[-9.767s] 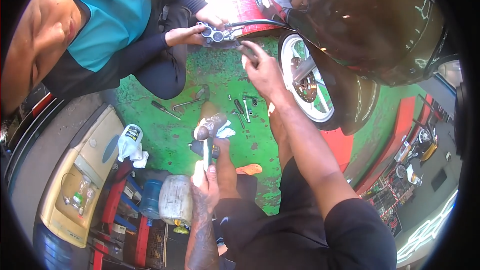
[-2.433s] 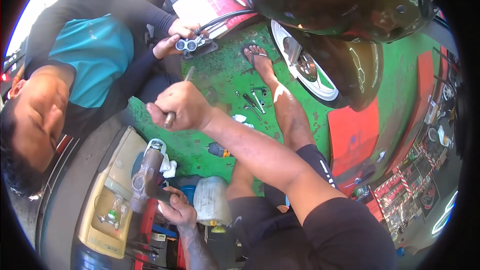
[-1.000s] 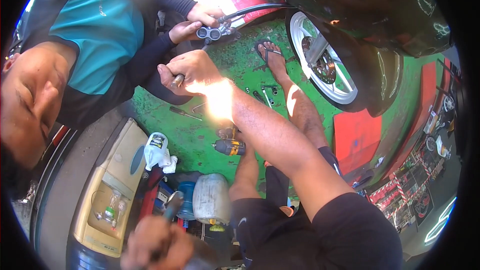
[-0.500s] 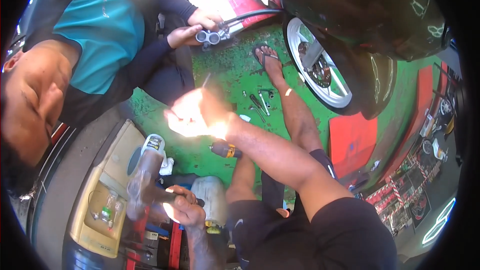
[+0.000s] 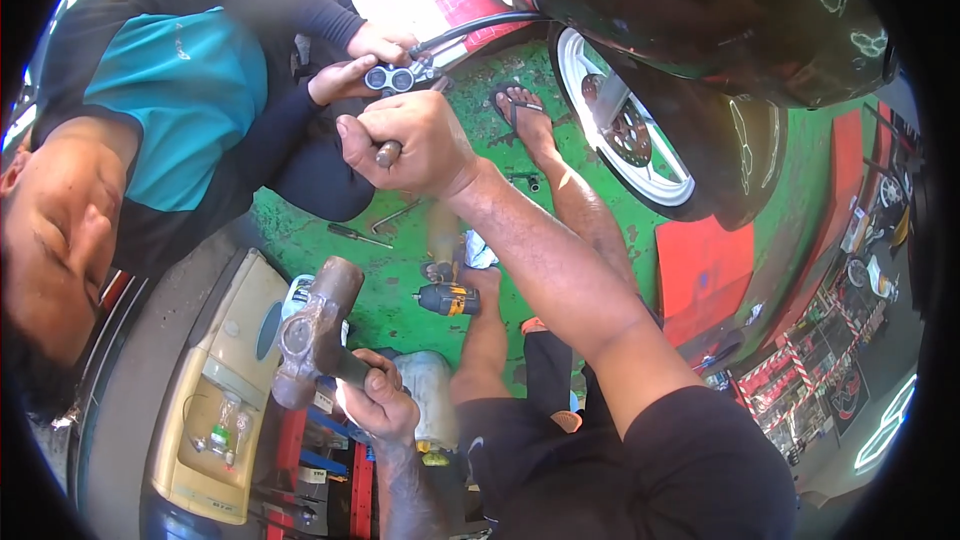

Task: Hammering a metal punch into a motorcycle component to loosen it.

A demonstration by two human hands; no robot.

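Note:
My left hand (image 5: 378,400) is closed around a hammer (image 5: 312,338), its large metal head tilted upward at the lower left. My right hand (image 5: 415,140), higher up, grips a metal rod (image 5: 388,155) whose upper end reaches toward a silver two-piston brake caliper (image 5: 395,80). A co-worker's two hands (image 5: 345,80) hold that caliper, which has a black hose (image 5: 480,20) attached. My right fist hides part of the rod, and whether it touches the caliper I cannot tell.
The co-worker (image 5: 180,110) sits at upper left. A motorcycle wheel (image 5: 645,175) and dark bodywork (image 5: 730,0) are at upper right. Below are a drill (image 5: 448,300), screwdriver (image 5: 357,237), a jerrycan (image 5: 430,390), a beige panel (image 5: 205,370) and a red mat (image 5: 700,280).
Since half a second ago my right hand has risen toward the caliper with the rod. My left hand still holds the hammer, which swung low a second ago and is raised now.

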